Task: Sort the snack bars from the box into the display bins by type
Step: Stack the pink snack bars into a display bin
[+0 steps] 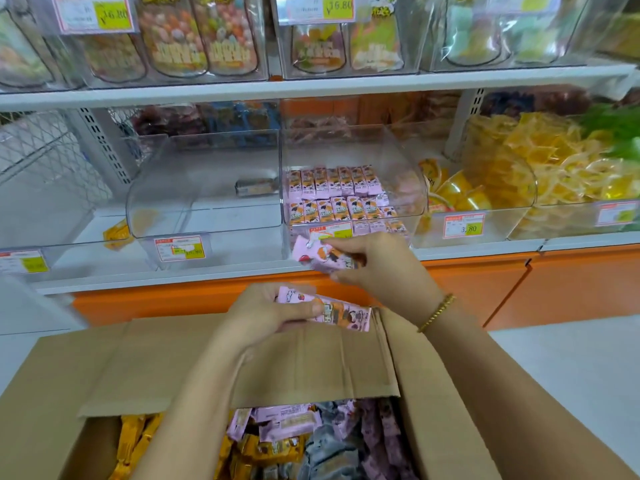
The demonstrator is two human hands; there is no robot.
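A: Status on the pink-wrapped snack bars?
B: Split three ways. One small bunch of pink foil bars point(323, 256) pinched in right hand point(377, 268), thumb on top, fingers curled beneath, just in front of middle clear acrylic bin point(408, 188). Second bunch, long pink bars with orange print point(341, 313), gripped in left hand point(266, 315), thumb pressed along top, fingers wrapped under. Held over far flap of open brown cardboard box point(311, 365).
A: Rest of stock?
B: In box, under the flap: loose pink bars point(284, 422) centre and right, yellow-orange wrapped bars point(138, 441) left, a few grey-blue ones point(329, 448) between.
A: Bin contents?
B: Middle bin: rows of pink bars point(339, 199), standing on end, tidy. Left clear bin point(166, 216) nearly bare, single brownish bar point(256, 187) lying at back. Right clear bins point(519, 202) full of yellow packets.
A: Anything else?
B: White-and-yellow price tags point(180, 249) on bin fronts. White shelf edge point(207, 275) below, orange base panel point(554, 289) under it. Gold bead bracelet point(437, 312) on right wrist. Upper shelf: clear bins of mixed bagged sweets point(197, 39), blurred, print unreadable.
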